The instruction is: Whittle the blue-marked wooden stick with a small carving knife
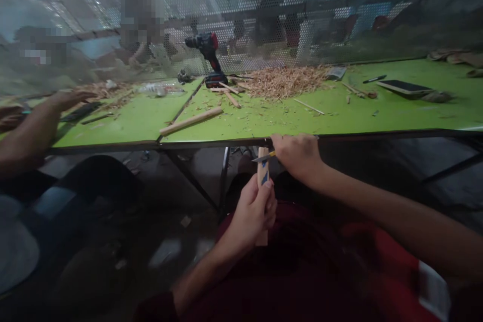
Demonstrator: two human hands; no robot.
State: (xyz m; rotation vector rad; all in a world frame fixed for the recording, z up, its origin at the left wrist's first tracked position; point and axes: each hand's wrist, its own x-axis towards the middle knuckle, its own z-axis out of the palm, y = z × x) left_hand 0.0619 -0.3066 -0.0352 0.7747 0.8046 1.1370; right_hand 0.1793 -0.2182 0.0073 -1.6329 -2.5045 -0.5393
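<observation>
My left hand [257, 202] is wrapped round a pale wooden stick [263, 173] with blue marks on its face, held upright in front of my body below the table edge. The stick's lower end shows beneath my fingers. In my right hand [298, 156] is a knife [264, 157], its yellow handle partly hidden by my closed fingers. The blade lies across the upper part of the stick and appears to touch it. My right knuckles are close against the table's front edge.
On the green table [264, 126] are a cordless drill [211, 58], a heap of wood shavings [285, 82], a wooden rod [191, 121], a phone-like slab [403, 87] and a pen [374, 79]. A co-worker's arm [33, 128] reaches in at left. A perforated screen stands behind.
</observation>
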